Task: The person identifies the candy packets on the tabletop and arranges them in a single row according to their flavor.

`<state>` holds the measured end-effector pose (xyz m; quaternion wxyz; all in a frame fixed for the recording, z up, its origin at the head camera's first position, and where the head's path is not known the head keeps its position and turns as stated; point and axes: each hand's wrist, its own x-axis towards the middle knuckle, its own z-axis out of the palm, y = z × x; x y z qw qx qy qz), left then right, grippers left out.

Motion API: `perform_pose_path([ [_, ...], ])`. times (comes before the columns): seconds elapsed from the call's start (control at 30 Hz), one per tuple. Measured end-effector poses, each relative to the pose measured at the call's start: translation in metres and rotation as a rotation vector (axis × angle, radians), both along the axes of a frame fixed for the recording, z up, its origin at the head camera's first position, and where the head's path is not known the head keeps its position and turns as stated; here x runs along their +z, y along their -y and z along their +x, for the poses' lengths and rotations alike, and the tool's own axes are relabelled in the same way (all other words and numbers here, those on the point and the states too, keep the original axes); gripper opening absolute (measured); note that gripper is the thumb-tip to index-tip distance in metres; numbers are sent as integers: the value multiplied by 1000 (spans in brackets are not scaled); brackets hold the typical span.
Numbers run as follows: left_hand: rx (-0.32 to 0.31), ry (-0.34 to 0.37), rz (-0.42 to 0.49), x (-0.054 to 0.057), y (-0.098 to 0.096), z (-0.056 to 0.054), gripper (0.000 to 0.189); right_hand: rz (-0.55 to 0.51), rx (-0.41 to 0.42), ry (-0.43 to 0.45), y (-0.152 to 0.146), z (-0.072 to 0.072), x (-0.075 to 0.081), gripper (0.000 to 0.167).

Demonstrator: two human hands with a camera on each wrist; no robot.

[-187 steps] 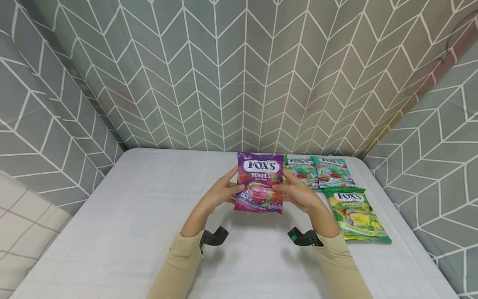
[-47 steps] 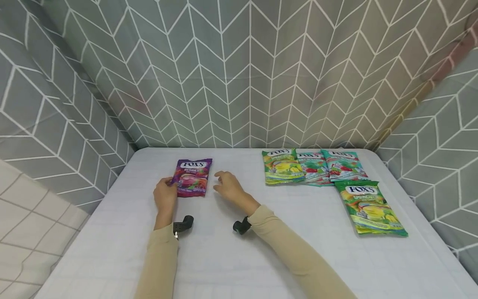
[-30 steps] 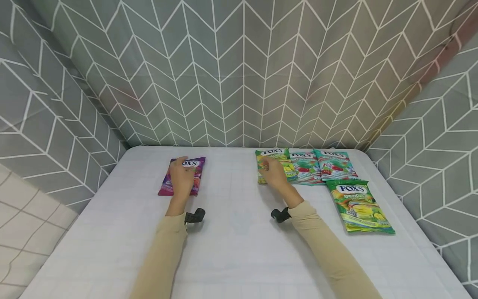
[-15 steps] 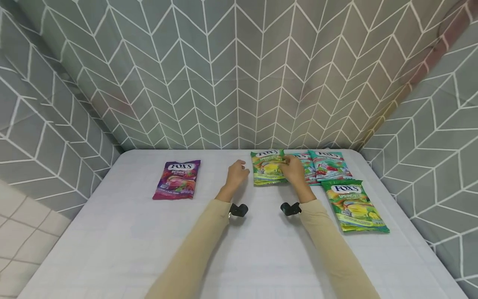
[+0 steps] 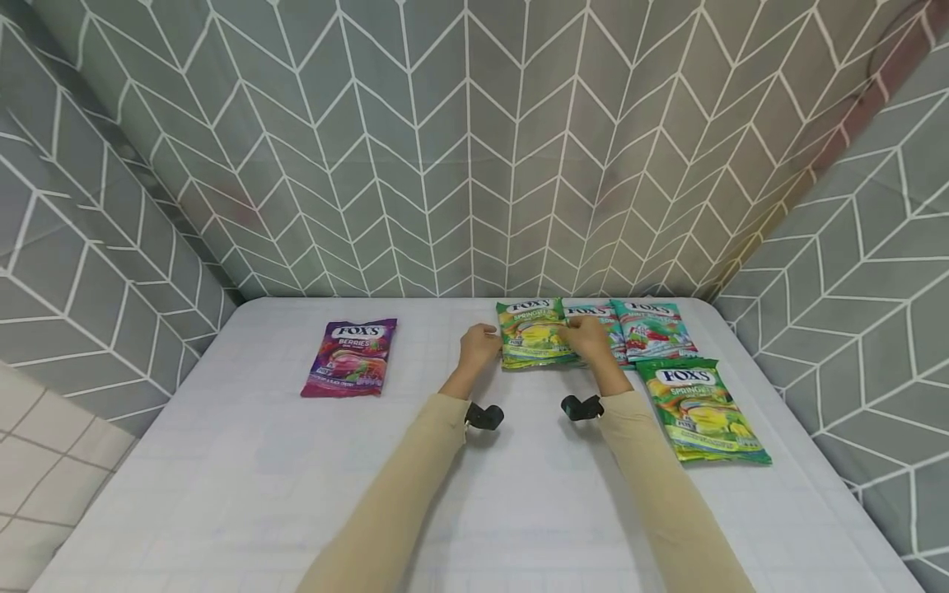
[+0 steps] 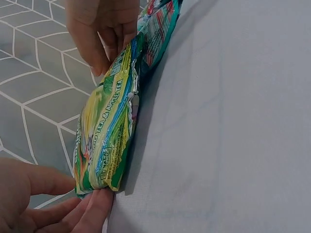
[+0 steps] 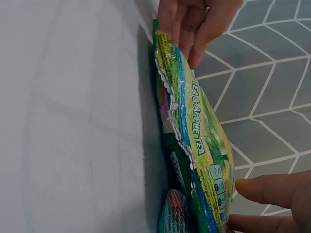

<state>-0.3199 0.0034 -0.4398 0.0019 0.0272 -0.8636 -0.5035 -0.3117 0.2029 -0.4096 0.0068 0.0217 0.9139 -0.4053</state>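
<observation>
Left hand (image 5: 479, 346) and right hand (image 5: 590, 339) pinch opposite edges of far Fox's Spring Tea bag (image 5: 530, 336) | likely keeps it level | Fox's Berries bag (image 5: 352, 359) well apart, left

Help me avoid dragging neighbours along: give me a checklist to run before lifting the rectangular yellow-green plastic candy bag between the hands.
1. Bare left hand pinches the left edge of the yellow-green bag: ok.
2. Bare right hand pinches the right edge: cannot tell; it reaches that edge.
3. Clear of the rectangular teal plastic candy bag just right: not ok; they overlap in the head view.
4. Printed front faces up: ok.
5. Rectangular purple plastic candy bag out of the way: ok, apart on the left.
</observation>
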Motion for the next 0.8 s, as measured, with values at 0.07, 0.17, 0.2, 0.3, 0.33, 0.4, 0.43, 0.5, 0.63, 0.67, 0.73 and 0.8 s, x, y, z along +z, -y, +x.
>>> perform_pose_path([
  [0.07, 5, 10, 14, -1, 0, 0, 39, -30, 2, 12, -1, -1, 0, 48],
  [0.17, 18, 28, 30, -2, 0, -1, 38, -84, -13, 31, -1, -1, -1, 49],
  [0.2, 22, 34, 31, -2, 0, -2, 38, -102, -17, 38, -1, -1, -1, 48],
  [0.3, 10, 77, 69, -1, -2, -2, 35, -143, -38, 49, 0, -1, -1, 49],
  [0.33, 1, 95, 87, -1, -2, -2, 35, -159, -46, 51, 1, -1, -1, 49],
  [0.4, -18, 127, 111, -1, -4, -1, 37, -191, -58, 51, 2, -1, -1, 49],
  [0.43, -28, 139, 118, -1, -4, -1, 39, -201, -63, 49, 2, 0, -1, 49],
  [0.5, -35, 148, 109, -1, -5, 0, 39, -222, -68, 48, 3, 0, -1, 48],
  [0.63, -37, 140, 87, -1, -6, 3, 40, -268, -69, 63, 2, 4, -1, 48],
  [0.67, -39, 134, 87, -1, -5, 5, 41, -282, -68, 68, 2, 5, -1, 49],
  [0.73, -43, 120, 94, 0, -4, 7, 43, -323, -78, 76, 2, 9, 0, 50],
  [0.8, -43, 94, 87, 2, -2, 11, 44, -368, -84, 80, 2, 12, 1, 51],
])
